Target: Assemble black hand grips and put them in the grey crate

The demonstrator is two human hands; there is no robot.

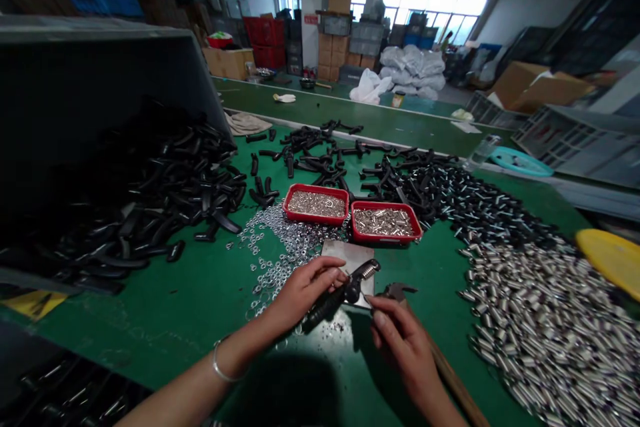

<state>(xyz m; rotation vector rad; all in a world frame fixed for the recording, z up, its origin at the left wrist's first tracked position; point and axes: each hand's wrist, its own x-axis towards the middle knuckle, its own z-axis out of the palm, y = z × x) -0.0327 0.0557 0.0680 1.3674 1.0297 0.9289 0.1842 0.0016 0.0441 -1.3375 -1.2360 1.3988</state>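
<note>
My left hand (pixel 309 287) is closed around a black plastic handle (pixel 324 309) that lies at a slant over a square metal plate (pixel 343 250). A coiled spring (pixel 370 269) shows at the handle's upper end. Right of the handle's joint, my right hand (pixel 404 337) has thumb and forefinger pinched together close to the part. Whatever sits between those fingertips is too small to name. A hammer (pixel 397 291) lies by my right hand, its wooden shaft running under the wrist towards the lower right.
Two red trays (pixel 320 219) of small metal parts stand behind the plate. Loose rings (pixel 280 240) spread to their left. Black handles (pixel 200 193) spill from a tipped grey bin (pixel 210 93). Springs (pixel 545 320) and black parts with metal pins (pixel 465 193) heap up at right.
</note>
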